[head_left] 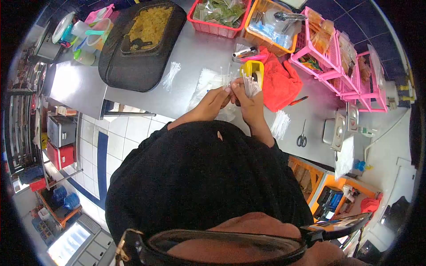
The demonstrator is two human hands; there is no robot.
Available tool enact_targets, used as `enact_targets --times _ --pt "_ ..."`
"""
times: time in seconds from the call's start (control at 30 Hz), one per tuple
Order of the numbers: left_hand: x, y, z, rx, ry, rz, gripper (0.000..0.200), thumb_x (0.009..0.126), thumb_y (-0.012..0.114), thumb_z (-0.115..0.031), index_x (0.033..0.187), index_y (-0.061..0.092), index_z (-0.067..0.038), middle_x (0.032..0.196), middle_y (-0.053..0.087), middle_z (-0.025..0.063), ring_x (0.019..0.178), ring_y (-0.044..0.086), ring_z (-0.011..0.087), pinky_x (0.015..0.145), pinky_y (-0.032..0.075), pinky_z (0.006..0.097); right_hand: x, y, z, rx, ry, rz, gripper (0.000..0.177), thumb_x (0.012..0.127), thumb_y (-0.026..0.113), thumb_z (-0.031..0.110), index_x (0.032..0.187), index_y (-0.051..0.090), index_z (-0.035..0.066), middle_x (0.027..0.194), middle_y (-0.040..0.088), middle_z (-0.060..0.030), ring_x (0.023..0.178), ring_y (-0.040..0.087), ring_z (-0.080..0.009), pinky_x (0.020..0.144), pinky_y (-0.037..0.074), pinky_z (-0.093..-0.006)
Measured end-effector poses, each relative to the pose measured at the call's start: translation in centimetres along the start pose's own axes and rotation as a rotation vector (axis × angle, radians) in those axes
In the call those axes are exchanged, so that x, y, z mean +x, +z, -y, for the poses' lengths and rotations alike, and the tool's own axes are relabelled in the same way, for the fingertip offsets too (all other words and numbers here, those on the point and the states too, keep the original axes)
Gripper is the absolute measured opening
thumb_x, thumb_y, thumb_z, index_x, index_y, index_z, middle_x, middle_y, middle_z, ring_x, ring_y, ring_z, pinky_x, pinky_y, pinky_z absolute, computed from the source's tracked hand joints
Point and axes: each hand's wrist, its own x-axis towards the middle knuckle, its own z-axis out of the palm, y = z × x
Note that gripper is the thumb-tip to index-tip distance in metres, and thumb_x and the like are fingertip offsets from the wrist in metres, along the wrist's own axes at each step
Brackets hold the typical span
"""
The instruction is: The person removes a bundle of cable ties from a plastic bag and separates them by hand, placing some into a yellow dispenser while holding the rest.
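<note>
My left hand [214, 101] and my right hand [250, 103] meet at the fingertips over the metal table [177, 98]. Both pinch thin white sticks [225, 75] that stand up between them. A bunch of similar white sticks [251, 88] rises beside the fingers of my right hand. Behind it is a yellow tape dispenser [260, 68]. Clear plastic and more white pieces [206, 84] lie by my left hand. One loose pile of sticks [171, 74] lies to the left, another [280, 125] to the right.
A black bag [133, 68] bears a tray of yellow food [150, 26]. Red [217, 30] and orange [270, 40] baskets stand at the back. A red cloth [278, 84], scissors [302, 138] and pink racks [326, 66] are to the right.
</note>
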Motion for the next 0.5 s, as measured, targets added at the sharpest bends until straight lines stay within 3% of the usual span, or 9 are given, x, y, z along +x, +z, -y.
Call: enact_targets --times 0.2,0.4,0.5 --pt "0.2 -0.1 0.7 -0.009 0.043 -0.012 0.040 0.097 0.028 -0.034 0.081 0.050 -0.004 0.056 0.028 -0.0063 0.050 0.024 0.0057 0.047 0.019 0.0226 0.0 0.0 0.2 -0.034 0.024 -0.068 0.013 0.085 0.059 0.014 0.089 0.056 0.002 0.060 0.053 0.0006 0.049 0.042 -0.0029 0.043 0.028 -0.0194" --pt "0.2 0.2 0.3 -0.001 0.047 -0.096 0.040 0.097 0.028 -0.033 0.081 0.050 -0.004 0.055 0.029 -0.0058 0.049 0.024 0.0058 0.047 0.021 0.0227 0.0 0.1 -0.1 0.047 0.027 -0.133 0.013 0.087 0.058 0.016 0.086 0.053 0.005 0.057 0.045 0.0041 0.047 0.037 -0.0022 0.042 0.027 -0.0195" --pt "0.4 0.1 1.3 -0.056 0.048 -0.123 0.037 0.097 0.031 -0.029 0.079 0.051 -0.004 0.055 0.029 -0.0059 0.050 0.025 0.0056 0.047 0.022 0.0227 0.0 0.2 -0.1 0.108 -0.049 -0.162 0.020 0.091 0.050 0.021 0.078 0.048 0.007 0.056 0.040 0.0042 0.046 0.034 -0.0031 0.042 0.026 -0.0197"
